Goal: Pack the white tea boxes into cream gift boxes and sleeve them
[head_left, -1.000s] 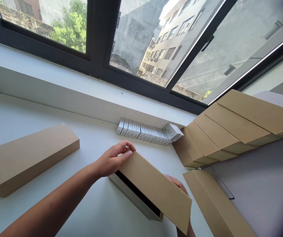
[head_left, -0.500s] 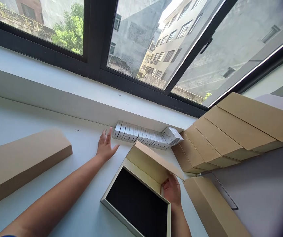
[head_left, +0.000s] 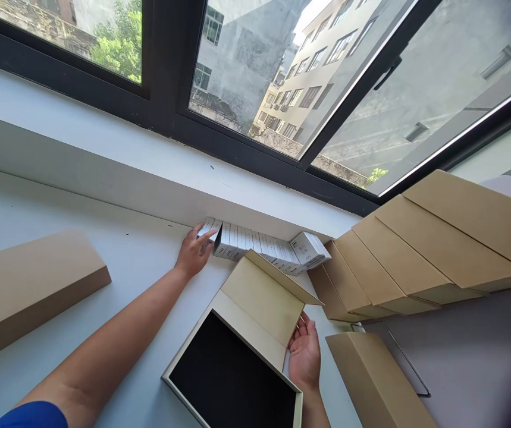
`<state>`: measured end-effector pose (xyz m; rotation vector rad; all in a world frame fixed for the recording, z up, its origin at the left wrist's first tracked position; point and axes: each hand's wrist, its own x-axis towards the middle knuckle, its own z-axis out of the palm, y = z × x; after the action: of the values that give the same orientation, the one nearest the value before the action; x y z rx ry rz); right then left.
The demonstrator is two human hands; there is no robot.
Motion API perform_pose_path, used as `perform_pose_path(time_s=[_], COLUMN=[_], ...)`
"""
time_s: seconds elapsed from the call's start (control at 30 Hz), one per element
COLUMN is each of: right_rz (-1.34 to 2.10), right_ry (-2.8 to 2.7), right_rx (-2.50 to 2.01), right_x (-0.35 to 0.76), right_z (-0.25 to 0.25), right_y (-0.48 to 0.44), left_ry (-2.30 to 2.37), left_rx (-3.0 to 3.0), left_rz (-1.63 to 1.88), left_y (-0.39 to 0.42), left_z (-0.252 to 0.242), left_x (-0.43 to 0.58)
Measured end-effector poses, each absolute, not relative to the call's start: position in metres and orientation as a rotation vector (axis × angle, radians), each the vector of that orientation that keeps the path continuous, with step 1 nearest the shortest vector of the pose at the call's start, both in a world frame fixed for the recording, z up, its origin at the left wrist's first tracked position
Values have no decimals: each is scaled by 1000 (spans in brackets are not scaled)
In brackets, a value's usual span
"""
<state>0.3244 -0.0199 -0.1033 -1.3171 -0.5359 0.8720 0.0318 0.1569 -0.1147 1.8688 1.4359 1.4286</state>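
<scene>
An open kraft gift box with a black lining lies on the white table in front of me. Its lid stands propped up, and my right hand rests behind it with fingers spread, steadying it. My left hand reaches to the far end of a row of small white boxes lined up under the window sill. Its fingers pinch the leftmost small white box of that row.
A closed kraft box lies at the left. Several more kraft boxes lean in a stepped stack at the right, with another one lying near my right hand. The sill and a black-framed window run behind.
The box's lid went from nearly shut to swung open. My left hand left the lid, reached to the row of white boxes and closed on the end one.
</scene>
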Motion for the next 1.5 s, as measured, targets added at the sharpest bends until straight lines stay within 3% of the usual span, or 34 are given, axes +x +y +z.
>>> perform_pose_path(time_s=[0.23,0.53,0.83,1.27,1.5], right_rz=[883,823,812,750,464], right_ry=[-556,-661,-616,-636,-715], right_rx=[-1303,-1317,-1319,-1341,-1413], right_x=[330,325,322,322,318], right_z=[-108,-109,-111,-118,-102], right_y=[-20,-20,-21,-19,-34], left_ry=[1621,1518,1317,886,859], left_rx=[1595,1418,828,677,724], left_rz=[1501,1512,1718,1430,1371], left_y=[150,153,153,112,83], left_z=[-110,-110,-110,-96,-75], left_x=[28,26,6,-28,-19])
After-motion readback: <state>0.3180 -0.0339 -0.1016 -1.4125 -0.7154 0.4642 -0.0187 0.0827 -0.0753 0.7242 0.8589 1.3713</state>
